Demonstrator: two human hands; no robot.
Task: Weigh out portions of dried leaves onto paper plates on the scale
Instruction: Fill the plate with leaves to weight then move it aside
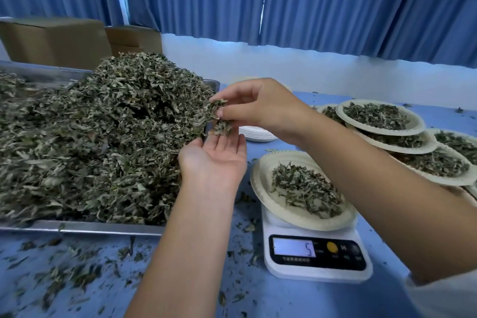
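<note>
Leaf scraps [77, 273] litter the blue worktop [284, 299] before the digital scale [317, 258], whose paper plate [256, 181] holds a thin portion. Left hand [214, 157] lies open, palm up; right hand [258, 108], just above it, pinches a tuft of dried leaves [216, 111] beside the heap [103, 124] on the steel tray [90, 228]. The plate sits below-right of both, nearer the right arm.

Dried leaves [103, 137]: big grey-green heap at my left. Small clump [218, 117] pinched in my right hand [260, 108]. Paper plate [258, 181] with thin leaf layer sits on white scale [317, 253], display reading 5. Filled plates [387, 133] overlap at right.
</note>
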